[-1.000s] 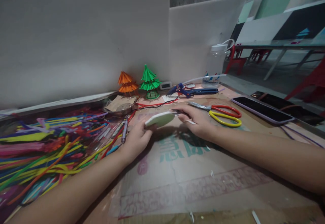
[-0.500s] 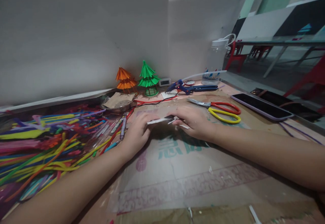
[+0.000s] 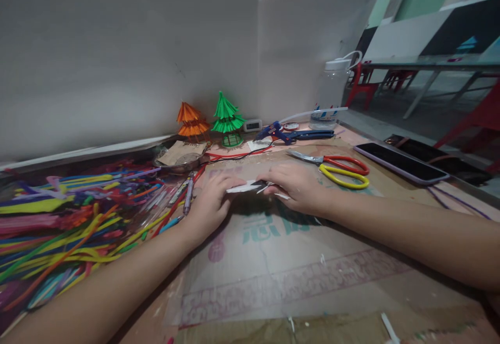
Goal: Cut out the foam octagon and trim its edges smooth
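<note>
My left hand (image 3: 213, 201) and my right hand (image 3: 299, 185) meet over a cardboard sheet (image 3: 281, 260) in the middle of the table. Between them they hold a flat white disc (image 3: 244, 188), seen edge-on, almost level just above the cardboard. Left fingers curl over its left rim. Right fingers pinch its right edge, together with a thin dark tool that I cannot make out. Red-and-yellow scissors (image 3: 338, 169) lie just right of my right hand.
A heap of coloured pipe cleaners (image 3: 66, 219) fills the left side. Orange (image 3: 190, 120) and green (image 3: 227, 117) paper trees stand by the white partition, with a blue glue gun (image 3: 291, 133) and a plastic bottle (image 3: 332, 94) beside them. A phone (image 3: 400, 163) lies at the right.
One second ago the disc was tilted with its pale face toward me. It has been laid nearly flat, and both hands have sunk closer to the cardboard.
</note>
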{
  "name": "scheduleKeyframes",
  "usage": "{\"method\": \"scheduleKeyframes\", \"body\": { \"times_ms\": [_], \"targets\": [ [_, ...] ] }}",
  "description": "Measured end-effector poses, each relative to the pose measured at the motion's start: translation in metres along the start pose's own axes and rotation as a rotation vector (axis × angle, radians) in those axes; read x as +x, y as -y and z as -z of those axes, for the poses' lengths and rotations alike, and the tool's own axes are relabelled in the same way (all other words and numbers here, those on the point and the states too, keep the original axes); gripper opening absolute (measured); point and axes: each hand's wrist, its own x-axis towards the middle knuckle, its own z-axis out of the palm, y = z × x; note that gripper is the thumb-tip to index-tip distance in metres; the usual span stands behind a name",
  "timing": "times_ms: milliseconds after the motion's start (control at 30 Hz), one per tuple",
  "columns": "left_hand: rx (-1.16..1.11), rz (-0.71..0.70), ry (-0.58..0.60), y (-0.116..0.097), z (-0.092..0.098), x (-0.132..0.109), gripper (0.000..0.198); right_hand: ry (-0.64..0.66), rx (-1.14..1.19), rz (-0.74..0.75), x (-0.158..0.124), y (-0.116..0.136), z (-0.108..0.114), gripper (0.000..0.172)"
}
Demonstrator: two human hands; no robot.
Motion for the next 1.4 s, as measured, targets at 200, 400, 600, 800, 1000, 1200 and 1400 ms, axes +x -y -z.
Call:
{"method": "scheduleKeyframes", "body": {
  "times_ms": [200,400,600,800,1000,1200,1400],
  "targets": [
    [0.025,-0.005,0.009,-0.002,0.001,0.0,0.028,-0.041,-0.011,0.072,0.0,0.0,0.001,0.037],
    [0.029,-0.024,0.012,-0.003,0.001,0.001,0.028,-0.039,-0.029,0.09,0.0,-0.001,0.002,0.034],
    [0.032,-0.03,0.015,-0.002,0.002,0.002,0.028,-0.032,-0.032,0.082,-0.001,-0.002,0.001,0.035],
    [0.024,-0.041,0.053,-0.007,0.001,0.0,0.028,-0.014,-0.005,0.063,0.001,0.007,0.002,0.045],
    [0.015,-0.052,0.062,-0.01,0.001,0.0,0.03,-0.028,-0.025,0.092,0.001,0.01,0.002,0.045],
    [0.022,-0.07,0.06,-0.007,0.001,0.0,0.031,-0.02,-0.046,0.131,0.0,0.007,0.001,0.04],
    [0.03,-0.083,0.055,-0.006,-0.001,0.0,0.034,-0.013,-0.055,0.144,0.0,0.005,0.0,0.037]
  ]
}}
